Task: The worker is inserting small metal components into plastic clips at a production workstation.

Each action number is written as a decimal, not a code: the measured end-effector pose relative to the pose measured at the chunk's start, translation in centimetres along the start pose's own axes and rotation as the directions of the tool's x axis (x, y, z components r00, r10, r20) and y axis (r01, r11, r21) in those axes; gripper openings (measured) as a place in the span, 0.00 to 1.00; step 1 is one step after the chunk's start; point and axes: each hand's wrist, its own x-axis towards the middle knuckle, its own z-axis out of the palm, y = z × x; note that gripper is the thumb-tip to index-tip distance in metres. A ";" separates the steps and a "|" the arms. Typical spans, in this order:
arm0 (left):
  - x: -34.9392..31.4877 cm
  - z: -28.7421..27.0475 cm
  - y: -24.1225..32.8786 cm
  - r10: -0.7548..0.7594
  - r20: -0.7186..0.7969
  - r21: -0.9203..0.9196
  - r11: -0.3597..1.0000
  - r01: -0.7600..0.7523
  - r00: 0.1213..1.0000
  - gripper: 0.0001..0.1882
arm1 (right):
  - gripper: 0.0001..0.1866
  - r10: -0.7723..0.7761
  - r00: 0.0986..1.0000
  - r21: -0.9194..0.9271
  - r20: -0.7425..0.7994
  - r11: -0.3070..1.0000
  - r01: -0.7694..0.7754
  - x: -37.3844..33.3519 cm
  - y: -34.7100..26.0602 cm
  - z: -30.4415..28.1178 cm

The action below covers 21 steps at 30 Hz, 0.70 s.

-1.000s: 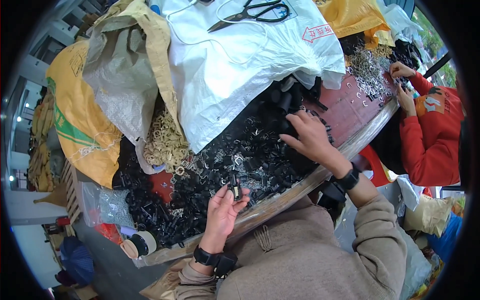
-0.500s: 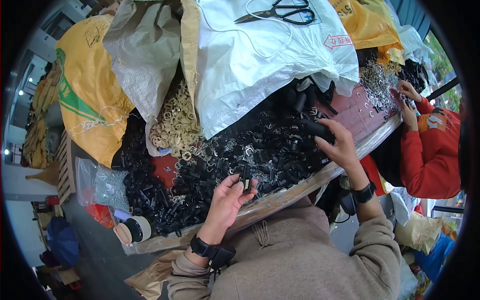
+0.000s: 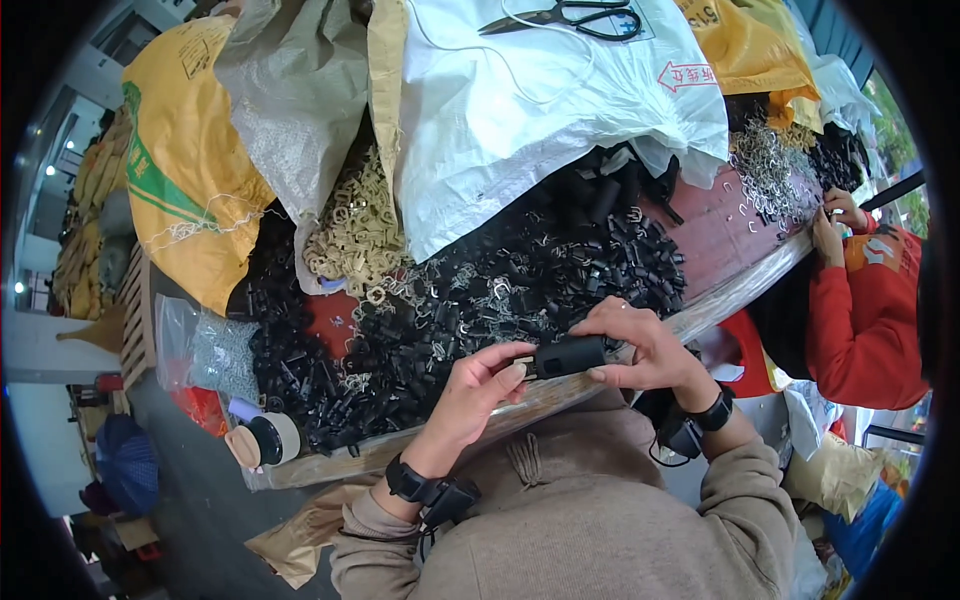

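My right hand is closed round a black cylindrical casing, thumb below and fingers above. A small part with a metal-coloured piece is pinched between thumb and fingers of my left hand. Its end meets the left end of the casing, though my fingertips partly cover the join. Both hands are over the table's near edge. Just beyond them spreads a heap of small black plastic parts, mixed with silvery U-shaped metal clips.
A white woven sack carries black scissors. Beige clips spill from a sack beside it. A lidded jar stands at the table's left corner, near a clear bag of small metal pieces. At right works a person in red.
My right hand has brought the black casing down and left from the heap to the small part. The left hand has turned the part toward it.
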 end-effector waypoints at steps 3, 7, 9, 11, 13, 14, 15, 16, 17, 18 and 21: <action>-0.1 -0.1 0.2 0.040 -0.040 0.153 0.988 -0.033 0.998 0.15 | 0.23 -0.014 1.000 0.004 0.022 1.000 0.014 0.2 0.5 0.2; -0.1 -0.3 0.0 0.107 -0.065 0.212 0.973 -0.091 0.992 0.16 | 0.24 0.026 0.999 0.061 0.033 0.998 -0.028 0.0 0.4 0.4; -0.1 -0.2 -0.1 0.113 -0.077 0.187 0.978 -0.097 0.991 0.16 | 0.24 0.015 1.000 0.064 0.016 0.998 -0.016 -0.1 0.6 0.7; 0.0 -0.2 -0.1 0.123 -0.104 0.142 0.984 -0.108 0.987 0.16 | 0.23 -0.011 1.000 0.073 -0.020 0.997 0.012 -0.3 0.7 1.1; 0.0 -0.5 -0.2 0.117 -0.105 0.145 0.984 -0.101 0.988 0.16 | 0.23 -0.012 0.999 0.056 -0.029 0.998 0.014 -0.5 0.7 1.5; 0.0 -0.6 -0.2 0.109 -0.107 0.149 0.984 -0.092 0.988 0.16 | 0.23 -0.013 0.999 0.040 -0.038 0.999 0.015 -0.5 0.6 1.7; 0.0 -0.7 -0.2 0.102 -0.109 0.153 0.985 -0.084 0.989 0.16 | 0.23 -0.015 0.999 0.025 -0.048 1.000 0.016 -0.5 0.6 1.8; 0.0 -0.7 -0.1 0.102 -0.109 0.152 0.985 -0.085 0.989 0.16 | 0.23 -0.016 0.999 0.024 -0.046 1.000 0.017 -0.6 0.6 1.8; 0.0 -0.6 0.0 0.100 -0.111 0.173 0.982 -0.080 0.989 0.15 | 0.23 0.007 0.999 0.040 -0.035 0.999 -0.005 -0.6 0.7 1.8; 0.0 -0.5 0.1 0.098 -0.115 0.193 0.978 -0.075 0.989 0.15 | 0.23 0.028 0.999 0.057 -0.021 0.998 -0.027 -0.6 0.7 1.7; -0.1 -0.2 0.3 0.088 -0.118 0.213 0.975 -0.061 0.989 0.15 | 0.24 0.083 0.997 0.090 0.011 0.992 -0.083 -0.6 0.7 1.9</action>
